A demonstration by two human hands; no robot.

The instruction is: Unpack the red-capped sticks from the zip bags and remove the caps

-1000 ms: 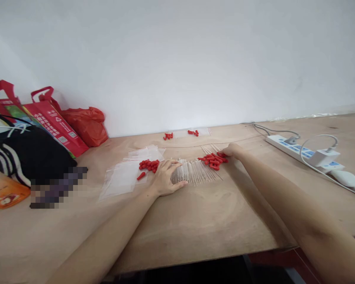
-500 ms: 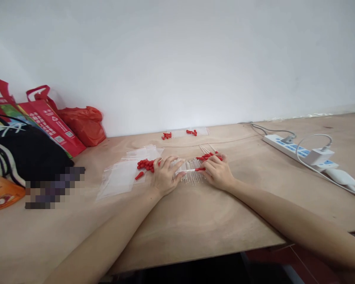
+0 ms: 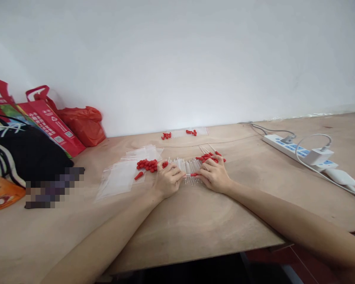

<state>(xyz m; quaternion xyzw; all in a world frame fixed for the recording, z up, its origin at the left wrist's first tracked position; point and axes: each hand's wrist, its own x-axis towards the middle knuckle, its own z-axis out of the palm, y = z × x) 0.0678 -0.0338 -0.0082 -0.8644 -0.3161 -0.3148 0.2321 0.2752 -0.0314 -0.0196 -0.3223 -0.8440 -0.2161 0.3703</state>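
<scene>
My left hand (image 3: 167,180) is closed, pinching one end of a thin glass dropper tube (image 3: 188,174). The fingers of my right hand (image 3: 215,176) are wrapped on the red rubber bulb (image 3: 193,174) at the tube's other end. Both hands rest low over a spread of loose glass tubes (image 3: 185,165) lying side by side. To the left of my left hand is a heap of red rubber bulbs (image 3: 147,165), with a single bulb (image 3: 139,175) apart in front. Behind my right hand lie several bulb-capped droppers (image 3: 207,156), their thin stems pointing back.
Clear zip bags (image 3: 115,183) overlap on the left. Near the wall lies another bag (image 3: 179,134) with red bulbs at it. A power strip (image 3: 286,148) with chargers and cables is on the right. Shopping bags (image 3: 51,126) and a black cloth item (image 3: 32,154) stand far left.
My left hand's fingers have drawn together on the tube, and the gap between my hands has narrowed. The bulb and tube have shifted slightly left and nearer to me.
</scene>
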